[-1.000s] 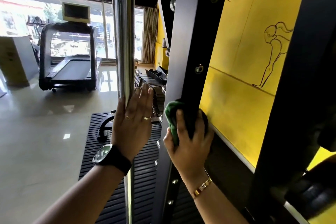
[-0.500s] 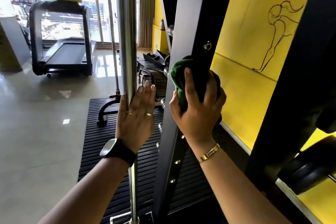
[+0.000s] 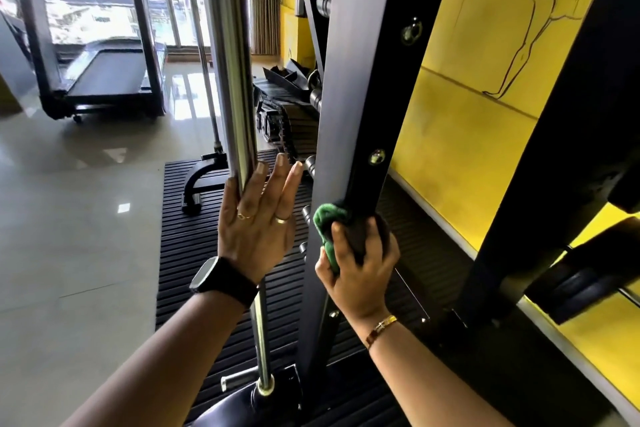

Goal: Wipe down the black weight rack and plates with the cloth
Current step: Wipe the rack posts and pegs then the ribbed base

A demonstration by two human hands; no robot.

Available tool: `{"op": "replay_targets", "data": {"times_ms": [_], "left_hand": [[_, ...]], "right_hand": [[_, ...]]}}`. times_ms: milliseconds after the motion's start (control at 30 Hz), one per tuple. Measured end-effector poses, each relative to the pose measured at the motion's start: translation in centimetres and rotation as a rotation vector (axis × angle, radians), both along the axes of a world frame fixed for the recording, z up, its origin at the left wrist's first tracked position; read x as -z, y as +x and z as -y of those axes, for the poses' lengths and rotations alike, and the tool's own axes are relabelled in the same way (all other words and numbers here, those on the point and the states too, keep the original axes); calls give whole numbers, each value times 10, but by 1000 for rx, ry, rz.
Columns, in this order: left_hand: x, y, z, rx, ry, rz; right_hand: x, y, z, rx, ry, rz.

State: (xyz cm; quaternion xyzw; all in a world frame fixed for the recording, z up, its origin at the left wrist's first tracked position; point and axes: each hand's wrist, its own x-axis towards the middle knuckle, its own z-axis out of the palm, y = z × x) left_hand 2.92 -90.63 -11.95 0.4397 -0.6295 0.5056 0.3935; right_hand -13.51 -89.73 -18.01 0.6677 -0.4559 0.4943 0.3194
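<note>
The black weight rack's upright post [image 3: 360, 73] rises through the middle of the view, with bolts along its edge. My right hand [image 3: 360, 263] wraps the green cloth [image 3: 327, 222] around the post's lower part, fingers curled round both. My left hand [image 3: 258, 218] rests flat against a shiny steel bar [image 3: 230, 55] just left of the post, fingers straight. A black weight plate [image 3: 588, 274] hangs on the rack at the lower right, partly cut off by a second black upright [image 3: 554, 114].
A yellow wall [image 3: 460, 135] with a line drawing stands behind the rack. A black ribbed rubber mat [image 3: 194, 229] covers the floor below, with a bar stand on it. A treadmill [image 3: 100, 73] stands at the back left on the glossy tile floor.
My right hand with the cloth went up the post, then slid down to a lower spot. My left hand stayed on the steel bar. The camera tilted downward.
</note>
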Motion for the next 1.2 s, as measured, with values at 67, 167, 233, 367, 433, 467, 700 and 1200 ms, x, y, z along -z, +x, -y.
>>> {"op": "replay_targets", "data": {"times_ms": [67, 167, 233, 367, 433, 467, 700, 1200], "left_hand": [[7, 1, 0, 26, -10, 5], [15, 2, 0, 40, -7, 10], [20, 3, 0, 44, -5, 15], [29, 4, 0, 44, -1, 15], [32, 4, 0, 47, -10, 10], [34, 4, 0, 54, -10, 6], [45, 5, 1, 63, 1, 19], [81, 5, 3, 5, -10, 35]], "right_hand": [[13, 1, -5, 4, 41, 13], [11, 2, -9, 31, 68, 22], [0, 2, -9, 42, 57, 32], [-25, 4, -4, 45, 40, 100], [-39, 6, -3, 38, 27, 119], [-47, 7, -2, 34, 9, 127], [-83, 9, 6, 61, -107, 158], [62, 5, -5, 57, 93, 92]]}}
